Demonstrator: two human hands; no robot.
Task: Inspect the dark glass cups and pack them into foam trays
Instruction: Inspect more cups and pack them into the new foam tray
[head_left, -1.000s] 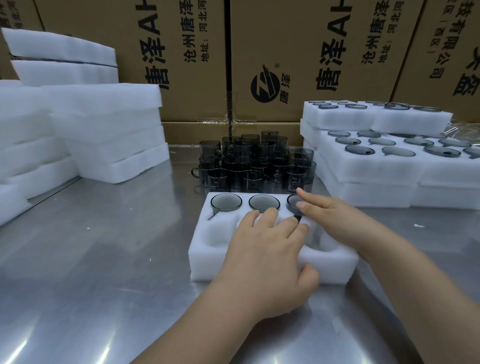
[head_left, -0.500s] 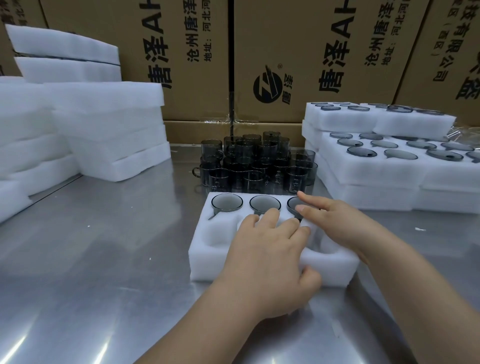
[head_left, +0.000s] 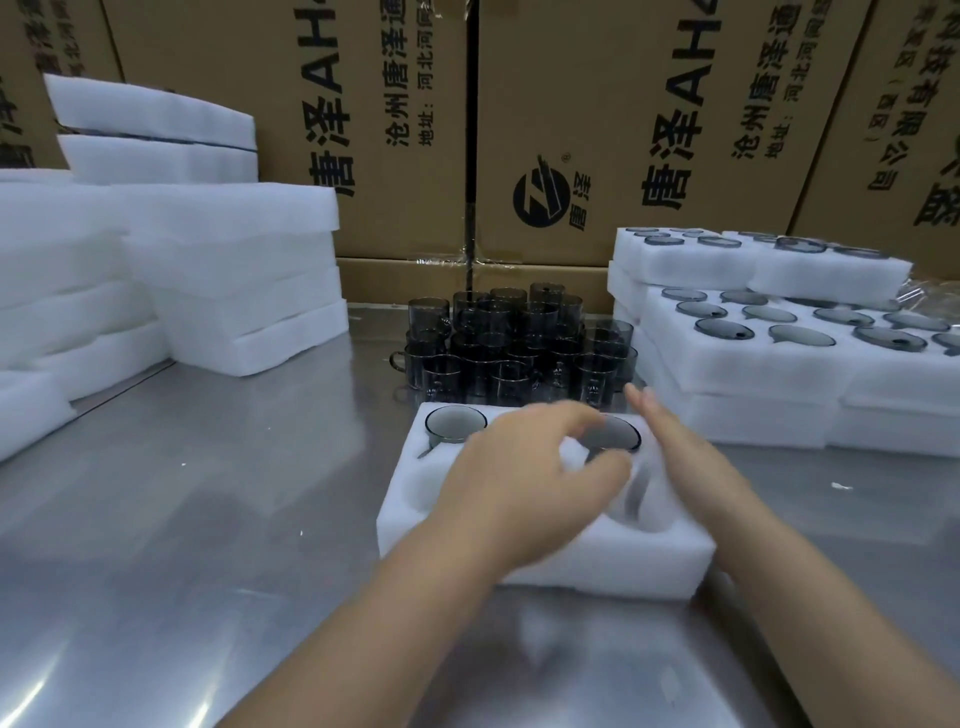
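Note:
A white foam tray (head_left: 597, 566) lies on the steel table in front of me. Its far row holds dark glass cups: one at the left (head_left: 455, 423), one at the right (head_left: 613, 434); the middle one is hidden by my left hand. My left hand (head_left: 524, 483) hovers blurred over the tray, fingers loosely curved, holding nothing. Along the tray's right side, my right hand (head_left: 680, 452) stretches forward with straight fingers, empty. Several loose dark cups (head_left: 514, 343) stand clustered just behind the tray.
Stacks of empty foam trays (head_left: 234, 270) fill the left side. Stacked foam trays filled with cups (head_left: 753, 358) sit at the right. Printed cardboard boxes (head_left: 597, 130) wall off the back. Bare steel table (head_left: 182, 519) lies to the left front.
My left hand has lifted off the tray and moved forward. My right hand has left the right cup's rim and stretched further toward the loose cups.

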